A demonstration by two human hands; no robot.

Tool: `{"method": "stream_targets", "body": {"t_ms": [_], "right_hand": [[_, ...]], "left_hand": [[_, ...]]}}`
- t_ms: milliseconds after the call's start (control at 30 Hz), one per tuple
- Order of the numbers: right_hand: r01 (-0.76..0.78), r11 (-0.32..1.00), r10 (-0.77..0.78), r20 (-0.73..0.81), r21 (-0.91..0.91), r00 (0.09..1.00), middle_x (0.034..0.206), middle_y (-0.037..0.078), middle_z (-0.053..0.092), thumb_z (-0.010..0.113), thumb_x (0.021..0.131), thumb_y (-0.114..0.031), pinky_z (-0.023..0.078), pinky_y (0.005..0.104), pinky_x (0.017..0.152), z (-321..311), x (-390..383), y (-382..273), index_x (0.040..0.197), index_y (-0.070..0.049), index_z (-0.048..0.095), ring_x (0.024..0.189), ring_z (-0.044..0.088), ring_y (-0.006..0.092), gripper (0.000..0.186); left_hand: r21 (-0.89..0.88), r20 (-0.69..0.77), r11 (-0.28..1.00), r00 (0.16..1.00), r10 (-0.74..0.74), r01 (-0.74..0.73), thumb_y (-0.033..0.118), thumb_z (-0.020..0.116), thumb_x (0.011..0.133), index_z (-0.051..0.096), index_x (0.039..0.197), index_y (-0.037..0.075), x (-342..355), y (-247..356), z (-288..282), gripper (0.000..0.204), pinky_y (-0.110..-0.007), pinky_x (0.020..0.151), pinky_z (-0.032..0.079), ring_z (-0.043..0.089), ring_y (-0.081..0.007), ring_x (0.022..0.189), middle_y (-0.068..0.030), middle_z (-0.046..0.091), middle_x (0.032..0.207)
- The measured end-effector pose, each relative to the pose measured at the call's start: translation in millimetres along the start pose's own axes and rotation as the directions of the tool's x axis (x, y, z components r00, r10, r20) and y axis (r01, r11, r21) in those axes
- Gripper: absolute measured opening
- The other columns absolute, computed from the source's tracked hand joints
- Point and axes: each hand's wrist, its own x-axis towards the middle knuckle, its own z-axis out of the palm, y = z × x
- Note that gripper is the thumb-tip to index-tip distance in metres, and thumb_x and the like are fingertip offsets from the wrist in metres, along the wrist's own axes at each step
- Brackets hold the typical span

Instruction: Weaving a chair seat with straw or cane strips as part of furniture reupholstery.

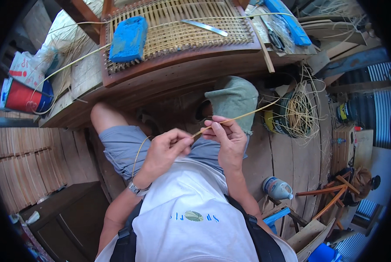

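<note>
A thin yellowish cane strand (254,112) runs between my two hands above my lap. My left hand (167,146) pinches it, slightly blurred, and a loop of strand curves down past that wrist. My right hand (225,139) grips the same strand between thumb and fingers, with its free length slanting up to the right. A small dark piece shows between the hands, too small to name. Ahead, a wooden frame with a half-woven cane panel (173,46) lies on the bench. On it rest a blue block (129,39) and a flat metal strip (204,27).
Right of my knee, a container (275,118) holds a tangle of cane strands (301,111). Scissors (275,40) lie at the bench's right. A red and blue bucket (27,95) stands left. A plastic jug (277,188) lies on the floor beside a wooden stool (330,192).
</note>
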Motion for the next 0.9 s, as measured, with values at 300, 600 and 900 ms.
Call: {"method": "stream_targets", "body": {"t_ms": [300, 600, 900], "right_hand": [[0.074, 0.995, -0.066, -0.125, 0.059, 0.99, 0.107, 0.016, 0.072, 0.063, 0.097, -0.004, 0.062, 0.0299, 0.069, -32, 9, -8, 0.122, 0.002, 0.06, 0.086, 0.073, 0.0193, 0.027], [0.239, 0.966, -0.201, -0.296, 0.098, 0.934, 0.115, 0.011, 0.069, 0.062, 0.1, -0.009, 0.061, 0.0271, 0.074, -83, 21, -19, 0.124, -0.004, 0.059, 0.094, 0.071, 0.0163, 0.025], [0.304, 0.945, -0.257, -0.303, 0.119, 0.918, 0.118, 0.008, 0.069, 0.061, 0.1, -0.011, 0.06, 0.0234, 0.077, -121, 20, -20, 0.123, -0.006, 0.06, 0.098, 0.069, 0.0137, 0.023]], "left_hand": [[0.305, -0.046, 0.945, 0.989, 0.14, -0.119, 0.011, 0.069, 0.094, 0.072, 0.093, -0.001, -7, 11, -40, 0.013, -0.022, 0.063, 0.044, 0.056, -0.0062, 0.07, -0.0008, 0.062, 0.078], [0.502, -0.188, 0.852, 0.944, 0.272, -0.145, 0.01, 0.074, 0.088, 0.076, 0.094, 0.001, -36, 32, -80, 0.011, -0.026, 0.064, 0.041, 0.054, -0.0107, 0.071, -0.003, 0.06, 0.077], [0.334, -0.065, 0.92, 0.969, 0.237, -0.202, 0.014, 0.074, 0.091, 0.076, 0.098, -0.001, -70, 36, -109, 0.016, -0.022, 0.066, 0.042, 0.053, -0.0052, 0.075, 0.0007, 0.06, 0.081]]}}
